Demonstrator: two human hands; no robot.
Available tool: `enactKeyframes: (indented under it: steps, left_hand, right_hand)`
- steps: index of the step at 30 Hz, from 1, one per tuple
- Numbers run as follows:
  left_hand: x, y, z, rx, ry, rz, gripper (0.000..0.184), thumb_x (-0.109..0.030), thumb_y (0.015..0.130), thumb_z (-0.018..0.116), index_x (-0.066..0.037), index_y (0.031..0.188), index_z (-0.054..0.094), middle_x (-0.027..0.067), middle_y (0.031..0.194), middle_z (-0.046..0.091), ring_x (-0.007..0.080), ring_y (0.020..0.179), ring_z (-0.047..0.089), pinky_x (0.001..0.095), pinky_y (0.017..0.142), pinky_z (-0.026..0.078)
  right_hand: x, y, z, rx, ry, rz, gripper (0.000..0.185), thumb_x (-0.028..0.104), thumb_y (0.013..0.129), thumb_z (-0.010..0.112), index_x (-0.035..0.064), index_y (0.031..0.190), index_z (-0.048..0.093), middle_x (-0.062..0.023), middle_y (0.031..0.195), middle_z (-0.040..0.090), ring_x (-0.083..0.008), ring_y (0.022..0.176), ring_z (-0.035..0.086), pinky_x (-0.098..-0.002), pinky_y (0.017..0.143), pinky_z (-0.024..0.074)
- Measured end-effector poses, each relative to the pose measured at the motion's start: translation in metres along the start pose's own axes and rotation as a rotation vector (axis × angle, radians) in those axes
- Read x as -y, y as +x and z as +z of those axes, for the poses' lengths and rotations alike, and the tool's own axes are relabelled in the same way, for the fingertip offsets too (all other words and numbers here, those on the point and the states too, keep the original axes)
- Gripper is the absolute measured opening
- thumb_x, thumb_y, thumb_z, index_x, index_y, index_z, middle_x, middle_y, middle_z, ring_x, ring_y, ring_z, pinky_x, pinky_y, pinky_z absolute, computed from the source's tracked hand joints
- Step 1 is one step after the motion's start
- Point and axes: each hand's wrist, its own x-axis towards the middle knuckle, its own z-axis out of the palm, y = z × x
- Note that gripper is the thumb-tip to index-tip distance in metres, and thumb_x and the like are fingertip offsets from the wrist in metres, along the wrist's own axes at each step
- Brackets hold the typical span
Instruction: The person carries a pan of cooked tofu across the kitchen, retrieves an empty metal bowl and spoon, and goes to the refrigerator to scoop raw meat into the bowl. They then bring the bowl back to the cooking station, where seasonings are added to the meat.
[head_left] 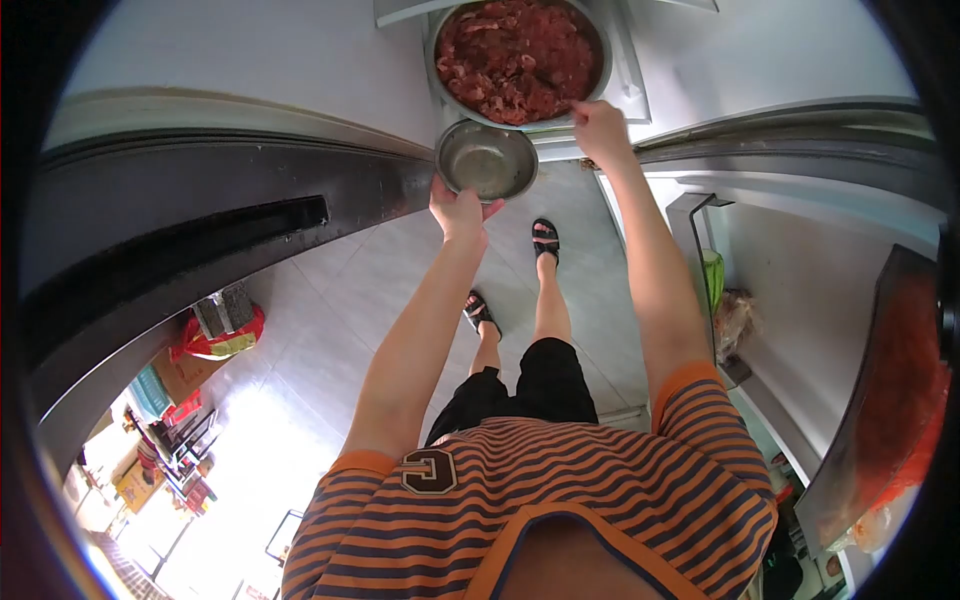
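My left hand [462, 212] grips the near rim of a small metal bowl [490, 162], which looks empty. Just beyond it, a large round metal bowl [603, 62] full of red raw meat [515, 60] rests on a white shelf inside an open fridge. At the near right rim of the large bowl is my right hand [600, 130], its fingers closed together at the edge of the meat. What those fingers hold, if anything, is too small to make out. The small bowl is held below the near left edge of the large one.
An open fridge door [780, 300] with bagged items in its racks stands at the right. A dark-edged door [380, 190] extends along the left. Bags and boxes [190, 370] sit on the floor at the lower left. My feet are on grey tiles.
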Motion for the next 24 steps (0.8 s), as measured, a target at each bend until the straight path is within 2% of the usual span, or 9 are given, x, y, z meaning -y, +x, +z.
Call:
enactKeyframes:
  steps: [3,4,8,10,11,15,17,19,24]
  left_hand:
    - [0.0,0.0,-0.003,0.009,0.021,0.032,0.05,0.01,0.076,0.038,-0.009,0.122,0.033,0.0102,0.111,0.046,0.0246,0.085,0.057,0.0334,0.053,0.058]
    - [0.001,-0.001,-0.004,0.009,-0.003,0.039,0.05,0.011,0.075,0.038,-0.01,0.121,0.036,0.009,0.111,0.046,0.0239,0.088,0.056,0.0325,0.052,0.057]
    - [0.001,-0.005,-0.001,-0.047,-0.03,0.033,0.05,0.012,0.074,0.038,-0.011,0.119,0.039,0.0073,0.111,0.046,0.023,0.091,0.054,0.0318,0.052,0.057]
    - [-0.001,-0.006,-0.002,-0.04,-0.026,0.02,0.05,0.012,0.075,0.038,-0.011,0.119,0.039,0.007,0.112,0.045,0.0229,0.092,0.054,0.032,0.052,0.057]
    - [-0.002,-0.005,-0.002,-0.03,-0.022,0.006,0.051,0.012,0.075,0.038,-0.011,0.119,0.039,0.0067,0.112,0.045,0.0228,0.092,0.054,0.0321,0.053,0.057]
    - [0.003,0.0,-0.006,0.048,-0.006,0.038,0.051,0.012,0.074,0.038,-0.011,0.12,0.038,0.0065,0.113,0.045,0.0228,0.093,0.054,0.0326,0.054,0.057]
    - [0.001,-0.001,-0.006,0.029,-0.001,0.041,0.052,0.013,0.073,0.036,-0.01,0.12,0.035,0.0102,0.113,0.045,0.0257,0.087,0.058,0.0333,0.052,0.058]
    - [0.0,-0.001,-0.005,0.024,0.0,0.04,0.053,0.014,0.073,0.035,-0.01,0.119,0.036,0.0103,0.113,0.045,0.0259,0.087,0.058,0.0333,0.052,0.058]
    - [0.001,0.0,-0.004,0.049,-0.016,0.029,0.054,0.015,0.072,0.035,-0.011,0.12,0.035,0.0105,0.112,0.045,0.0262,0.086,0.058,0.0333,0.053,0.058]
  right_hand:
    - [0.006,-0.011,0.016,0.054,0.099,-0.068,0.022,0.012,0.077,0.053,0.0059,0.096,0.062,-0.0202,0.074,0.059,-0.0323,0.07,0.059,-0.0366,0.062,0.045]
    - [0.012,-0.016,0.02,0.183,0.216,0.008,0.023,0.012,0.076,0.054,0.0066,0.097,0.062,-0.0202,0.076,0.059,-0.0315,0.07,0.06,-0.0363,0.062,0.0456]
    - [0.039,-0.041,0.015,0.145,0.18,-0.119,0.023,0.012,0.076,0.054,0.0085,0.096,0.063,-0.0196,0.073,0.059,-0.0295,0.068,0.06,-0.0355,0.061,0.0457]
    - [0.063,-0.061,-0.006,0.394,0.211,-0.063,0.023,0.013,0.077,0.052,0.0095,0.098,0.063,-0.019,0.071,0.059,-0.0291,0.066,0.06,-0.0354,0.06,0.0453]
    - [0.064,-0.06,-0.007,0.393,0.213,-0.063,0.023,0.013,0.077,0.052,0.0095,0.098,0.063,-0.019,0.071,0.059,-0.0291,0.066,0.06,-0.0354,0.06,0.0453]
    - [0.035,-0.029,-0.006,-0.03,0.194,-0.031,0.02,0.014,0.081,0.051,0.0071,0.095,0.063,-0.0169,0.074,0.06,-0.0299,0.064,0.058,-0.0357,0.058,0.0434]
    - [0.014,-0.01,0.01,-0.085,0.163,-0.101,0.02,0.014,0.082,0.051,0.002,0.093,0.063,-0.0144,0.065,0.059,-0.0239,0.056,0.054,-0.0328,0.053,0.041]
    - [0.009,-0.004,0.016,0.379,0.458,0.209,0.021,0.012,0.082,0.051,-0.001,0.094,0.062,-0.0099,0.061,0.058,-0.0147,0.055,0.051,-0.028,0.052,0.0403]
    - [0.041,-0.048,-0.012,0.48,0.528,0.188,0.021,0.01,0.08,0.053,-0.0005,0.096,0.062,-0.0064,0.061,0.058,-0.0087,0.056,0.051,-0.0248,0.053,0.0409]
